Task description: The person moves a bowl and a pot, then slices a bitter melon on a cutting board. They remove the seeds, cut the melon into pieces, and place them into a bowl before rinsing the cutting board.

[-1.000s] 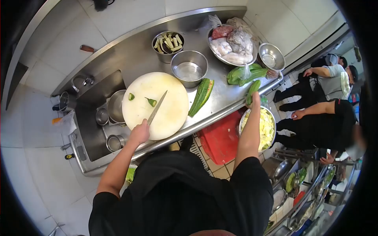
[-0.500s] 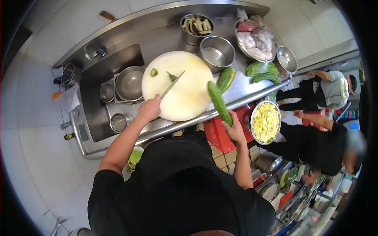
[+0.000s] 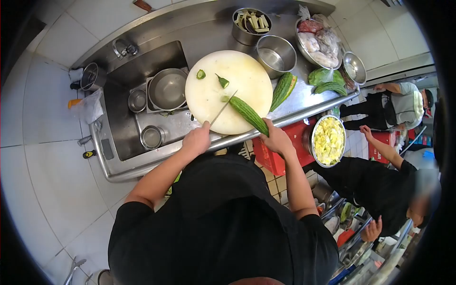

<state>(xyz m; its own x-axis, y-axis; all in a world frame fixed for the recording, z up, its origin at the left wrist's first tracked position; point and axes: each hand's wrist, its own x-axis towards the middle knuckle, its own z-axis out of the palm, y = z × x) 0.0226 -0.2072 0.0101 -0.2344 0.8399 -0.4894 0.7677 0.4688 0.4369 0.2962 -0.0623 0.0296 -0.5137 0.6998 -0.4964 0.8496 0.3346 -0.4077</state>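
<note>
My left hand (image 3: 197, 140) is closed on the handle of a knife (image 3: 222, 109), whose blade lies slantwise over the round white cutting board (image 3: 204, 99). My right hand (image 3: 277, 138) grips the lower end of a long ridged green gourd (image 3: 249, 115). The gourd's upper end rests on the board, against the blade. A small pale green end piece (image 3: 224, 99) is just across the blade. Farther up the board are a stem piece (image 3: 222, 82) and a cut green chunk (image 3: 201, 74). Another ridged gourd (image 3: 283, 91) lies right of the board.
Left is a sink (image 3: 124, 128) with metal bowls. Behind the board are a pot of cut strips (image 3: 251, 26), an empty pot (image 3: 276, 53) and a bowl of bagged food (image 3: 318, 42). A bowl of chopped yellow-green pieces (image 3: 328, 141) stands right, near two people.
The right hand has brought the gourd up and left onto the board. The knife now meets its end, and a small end piece shows beside it. The whole view has shifted slightly.
</note>
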